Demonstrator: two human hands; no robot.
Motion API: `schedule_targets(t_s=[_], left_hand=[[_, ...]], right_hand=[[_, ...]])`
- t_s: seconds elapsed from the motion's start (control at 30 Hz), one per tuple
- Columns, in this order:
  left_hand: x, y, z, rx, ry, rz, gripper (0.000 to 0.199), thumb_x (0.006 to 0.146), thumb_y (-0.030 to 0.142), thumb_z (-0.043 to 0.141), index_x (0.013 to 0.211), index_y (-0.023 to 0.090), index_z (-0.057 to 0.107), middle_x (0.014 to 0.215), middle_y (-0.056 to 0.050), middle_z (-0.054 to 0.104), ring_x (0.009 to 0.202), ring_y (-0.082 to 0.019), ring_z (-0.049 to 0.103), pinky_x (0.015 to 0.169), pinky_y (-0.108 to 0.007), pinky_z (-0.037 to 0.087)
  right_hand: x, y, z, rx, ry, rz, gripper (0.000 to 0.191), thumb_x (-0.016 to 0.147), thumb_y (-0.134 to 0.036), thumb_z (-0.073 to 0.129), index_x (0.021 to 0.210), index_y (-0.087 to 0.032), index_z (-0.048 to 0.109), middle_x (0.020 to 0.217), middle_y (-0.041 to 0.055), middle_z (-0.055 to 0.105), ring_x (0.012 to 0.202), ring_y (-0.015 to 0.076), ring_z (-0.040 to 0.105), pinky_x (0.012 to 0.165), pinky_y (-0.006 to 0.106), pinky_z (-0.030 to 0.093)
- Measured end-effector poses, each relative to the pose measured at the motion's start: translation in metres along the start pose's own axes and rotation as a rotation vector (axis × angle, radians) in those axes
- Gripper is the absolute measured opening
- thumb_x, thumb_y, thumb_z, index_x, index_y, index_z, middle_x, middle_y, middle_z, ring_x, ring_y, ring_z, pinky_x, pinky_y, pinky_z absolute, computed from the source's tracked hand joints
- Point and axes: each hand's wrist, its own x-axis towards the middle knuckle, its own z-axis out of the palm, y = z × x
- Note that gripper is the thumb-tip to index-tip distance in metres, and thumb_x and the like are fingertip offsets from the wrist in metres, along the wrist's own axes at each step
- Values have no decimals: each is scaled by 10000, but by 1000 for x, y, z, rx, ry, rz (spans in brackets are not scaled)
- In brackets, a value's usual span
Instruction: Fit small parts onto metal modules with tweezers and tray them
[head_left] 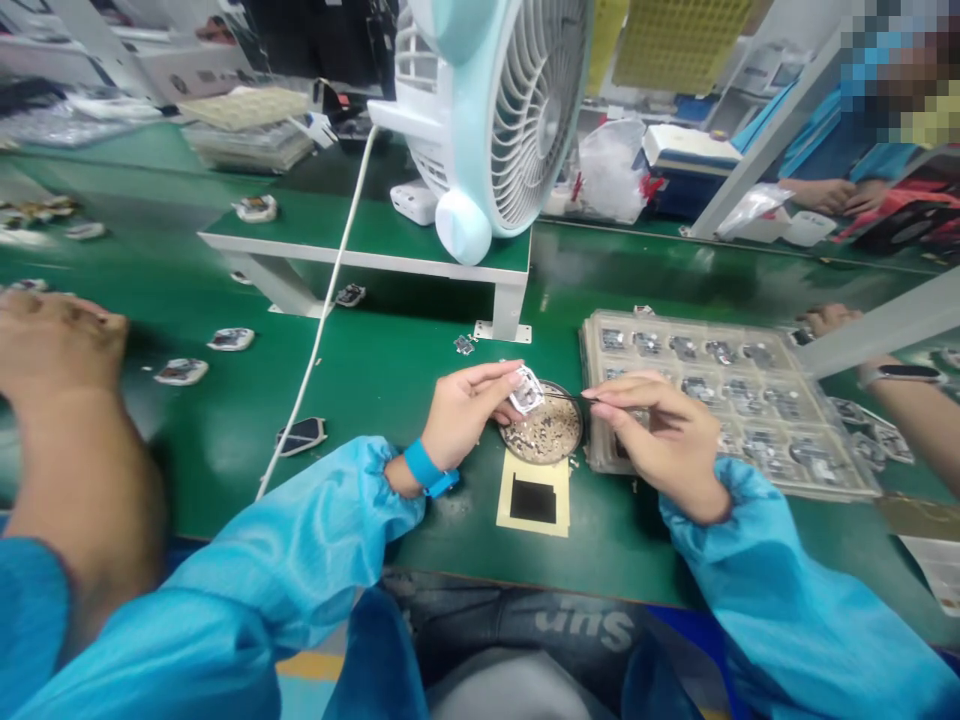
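Between the thumb and fingers of my left hand [471,405] is a small white watch-like casing [527,390], tilted up over a round dish [551,440]. The dish holds many tiny pale and dark parts. My right hand [664,430] pinches dark thin tweezers [574,397], whose tips reach to the casing; whether they grip a part is too small to tell. Below the dish lies a pale yellow sheet [505,510] with a black square [534,500] on it. Just right of the dish, a stack of clear compartment trays [780,480] holds several small metallic parts.
A pale blue fan [469,130] stands on a low green shelf [300,232] ahead, its white cable [322,320] running down across the bench. Several casings [231,339] lie to the left. Co-workers' arms rest at the left [82,430] and right [919,400]. A slanted white post [885,310] crosses the right side.
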Motion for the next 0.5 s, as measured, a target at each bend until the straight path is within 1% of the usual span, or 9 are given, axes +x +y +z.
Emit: schedule_targets(t_s=[0.07, 0.13, 0.23, 0.3, 0.37, 0.43, 0.5], left_hand=[[1, -3, -1, 93, 9, 110, 361, 833, 363, 802, 1114, 136, 791, 820, -79, 800, 584, -114, 697, 562, -201, 578], [1, -5, -2, 190, 20, 229, 303, 848, 356, 787, 1088, 171, 806, 949, -84, 812, 696, -141, 735, 642, -234, 613], [-1, -7, -5, 373, 22, 411, 222, 887, 330, 750, 1061, 211, 819, 1057, -70, 806, 900, -188, 767, 804, -287, 633], [-3, -6, -6, 485, 4, 536, 189, 912, 293, 724, 1060, 228, 821, 1071, -55, 804, 963, -193, 765, 889, -305, 619], [-2, -5, -8, 556, -26, 639, 183, 929, 263, 702, 1069, 241, 818, 1073, -42, 804, 987, -189, 763, 934, -309, 603], [-1, -3, -10, 584, -53, 684, 188, 938, 257, 686, 1073, 247, 817, 1084, -38, 802, 1008, -194, 759, 962, -321, 593], [2, -2, -12, 562, -47, 640, 189, 934, 285, 690, 1065, 237, 818, 1097, -49, 799, 1035, -210, 753, 985, -340, 585]], right_hand=[[1, 4, -1, 112, -41, 130, 88, 859, -152, 768, 876, -236, 745, 936, 43, 797, 918, 216, 746, 858, 421, 601], [3, 6, -3, 183, -81, 204, 64, 861, -172, 772, 870, -227, 740, 933, 38, 794, 919, 201, 748, 867, 396, 607], [4, 7, -7, 234, -120, 240, 60, 856, -190, 782, 872, -222, 734, 947, 38, 791, 925, 187, 747, 866, 367, 604], [6, 8, -10, 262, -153, 260, 60, 853, -211, 787, 867, -219, 730, 959, 41, 787, 929, 185, 746, 862, 360, 600], [8, 10, -13, 285, -190, 281, 73, 850, -245, 794, 860, -214, 728, 962, 48, 783, 938, 194, 745, 868, 371, 595], [8, 12, -15, 276, -239, 312, 118, 841, -293, 806, 851, -209, 725, 952, 57, 780, 930, 205, 742, 871, 389, 588], [8, 11, -18, 244, -284, 340, 169, 845, -348, 803, 859, -205, 714, 935, 64, 778, 911, 211, 736, 865, 397, 579]])
